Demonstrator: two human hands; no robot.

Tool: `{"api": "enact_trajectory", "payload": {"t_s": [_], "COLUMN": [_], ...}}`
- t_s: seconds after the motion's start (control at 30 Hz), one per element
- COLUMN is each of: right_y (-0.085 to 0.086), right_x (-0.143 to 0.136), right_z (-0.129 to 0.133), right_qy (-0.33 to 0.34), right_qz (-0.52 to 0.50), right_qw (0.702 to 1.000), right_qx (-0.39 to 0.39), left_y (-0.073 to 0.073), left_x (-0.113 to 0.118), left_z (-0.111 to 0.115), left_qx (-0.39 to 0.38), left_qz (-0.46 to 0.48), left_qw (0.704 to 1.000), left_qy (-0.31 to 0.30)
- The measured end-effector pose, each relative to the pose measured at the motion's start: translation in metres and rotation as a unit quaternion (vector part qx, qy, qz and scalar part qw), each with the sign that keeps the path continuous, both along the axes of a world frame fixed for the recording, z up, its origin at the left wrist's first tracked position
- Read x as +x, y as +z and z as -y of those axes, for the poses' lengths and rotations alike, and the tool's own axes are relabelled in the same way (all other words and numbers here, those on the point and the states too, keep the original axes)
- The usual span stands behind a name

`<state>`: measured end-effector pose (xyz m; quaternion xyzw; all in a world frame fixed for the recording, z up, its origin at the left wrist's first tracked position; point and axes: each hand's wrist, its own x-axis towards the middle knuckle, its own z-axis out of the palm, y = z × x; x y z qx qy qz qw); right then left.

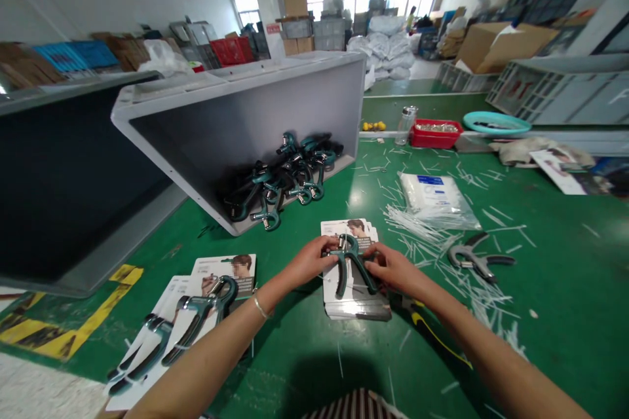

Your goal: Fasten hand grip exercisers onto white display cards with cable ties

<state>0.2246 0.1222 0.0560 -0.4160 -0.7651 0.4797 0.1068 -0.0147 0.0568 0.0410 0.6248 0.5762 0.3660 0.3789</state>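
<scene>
Both hands, left hand point(309, 262) and right hand point(393, 268), grasp a hand gripper point(351, 268) between them atop a card stack point(356, 304); a slip could skew the cards, and loose plastic ties point(432, 236) beyond the right hand may snag.

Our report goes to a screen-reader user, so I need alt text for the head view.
Both hands, left and right, hold a hand gripper on a stack of printed cards on a green table. More grippers lie in a tipped grey bin; carded ones lie at left, and white ties at right.
</scene>
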Motion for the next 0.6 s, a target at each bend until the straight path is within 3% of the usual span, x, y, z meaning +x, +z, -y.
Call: {"api": "enact_trajectory", "payload": {"t_s": [0.1, 0.2, 0.3, 0.37, 0.47, 0.6], "right_y": [0.002, 0.004, 0.000, -0.004, -0.010, -0.014], "right_x": [0.001, -0.007, -0.018, -0.023, -0.027, -0.030], "right_z": [0.011, 0.020, 0.025, 0.026, 0.028, 0.027], "right_qy": [-0.008, 0.019, 0.063, 0.052, 0.027, 0.017], "right_qz": [0.024, 0.015, 0.007, 0.015, 0.024, -0.003], "right_qw": [0.990, 0.969, 0.963, 0.960, 0.954, 0.954], "right_qx": [0.136, 0.246, 0.262, 0.276, 0.296, 0.299], "left_y": [0.006, 0.012, 0.012, 0.009, 0.004, -0.001], "left_x": [-0.001, 0.001, 0.008, 0.015, 0.024, 0.029], "left_z": [0.001, -0.014, -0.031, -0.034, -0.026, -0.008], "left_qx": [0.038, 0.074, 0.051, 0.038, 0.051, 0.109], "left_qz": [-0.063, -0.101, -0.067, -0.037, -0.016, -0.057], "left_qw": [0.997, 0.992, 0.995, 0.997, 0.996, 0.987], "left_qy": [-0.013, 0.031, 0.059, 0.055, 0.076, 0.103]}}
